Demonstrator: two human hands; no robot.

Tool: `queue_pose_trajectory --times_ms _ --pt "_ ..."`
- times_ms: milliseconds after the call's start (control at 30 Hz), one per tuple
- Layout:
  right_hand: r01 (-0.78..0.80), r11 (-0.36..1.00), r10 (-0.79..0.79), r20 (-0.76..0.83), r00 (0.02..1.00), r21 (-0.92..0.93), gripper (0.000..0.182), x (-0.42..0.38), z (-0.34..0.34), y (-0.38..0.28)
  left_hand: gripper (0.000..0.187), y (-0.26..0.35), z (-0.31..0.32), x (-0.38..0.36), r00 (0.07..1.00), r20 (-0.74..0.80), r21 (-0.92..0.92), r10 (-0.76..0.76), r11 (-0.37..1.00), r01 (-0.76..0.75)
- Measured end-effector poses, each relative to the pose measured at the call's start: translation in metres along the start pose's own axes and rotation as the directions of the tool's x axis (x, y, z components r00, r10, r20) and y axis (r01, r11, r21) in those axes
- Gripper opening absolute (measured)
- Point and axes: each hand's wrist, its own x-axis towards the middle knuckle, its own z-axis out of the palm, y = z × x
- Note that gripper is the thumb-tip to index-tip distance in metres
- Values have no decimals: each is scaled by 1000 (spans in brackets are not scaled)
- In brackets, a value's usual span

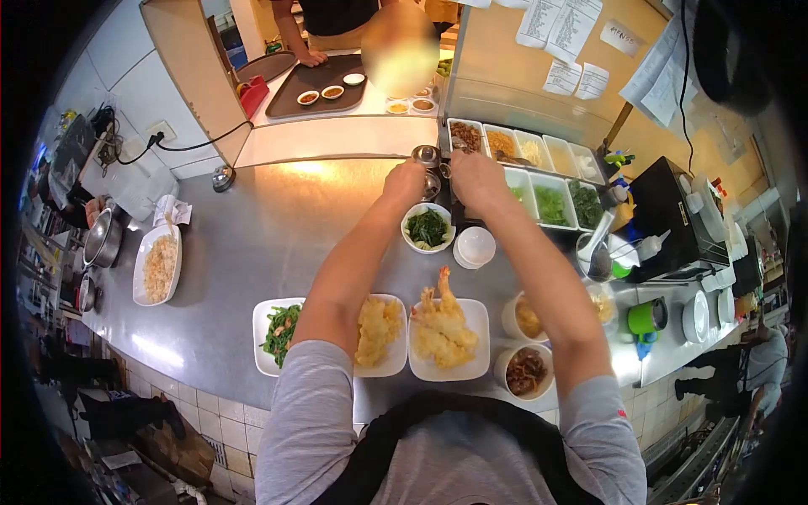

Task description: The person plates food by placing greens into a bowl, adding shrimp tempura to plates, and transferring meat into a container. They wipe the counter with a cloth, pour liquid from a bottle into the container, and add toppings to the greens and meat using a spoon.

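Observation:
Both my arms reach to the far side of the steel counter. My left hand (pixel 406 182) is closed at a small round metal container (pixel 426 155); a second metal container (pixel 431 186) sits just below it. My right hand (pixel 478 178) is closed beside them, in front of the topping trays, and its fingers hide what they hold. Right below the hands stands a white bowl of dark leafy greens (pixel 427 228), next to stacked small white bowls (pixel 475 247). Nearer me are a dish of tempura shrimp (pixel 446 333), a dish of yellow fried food (pixel 379 332) and a dish of greens (pixel 280 332).
White topping trays (pixel 551 202) line the back right. Two bowls (pixel 525 372) (pixel 523 316) stand under my right arm. A dish of pale shreds (pixel 158 265) is at the left. Beyond the pass ledge, a person's hand (pixel 312 58) rests by a brown tray (pixel 324 77).

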Motion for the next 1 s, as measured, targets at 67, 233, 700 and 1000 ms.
queue_pose_trajectory --times_ms 67,233,700,1000 --pt "14 1000 -13 30 999 -19 16 8 -2 5 15 2 10 11 1000 14 7 15 1000 -16" --pt "38 996 -25 164 986 -77 21 32 -10 10 10 -4 6 18 996 75 36 36 999 -39" --pt "-28 999 42 436 899 -38 23 67 50 -10 14 -15 0 13 997 -36 -145 -67 988 61" --pt "123 990 -120 53 991 -70 18 65 32 13 14 6 -3 16 999 30 25 -25 999 24"
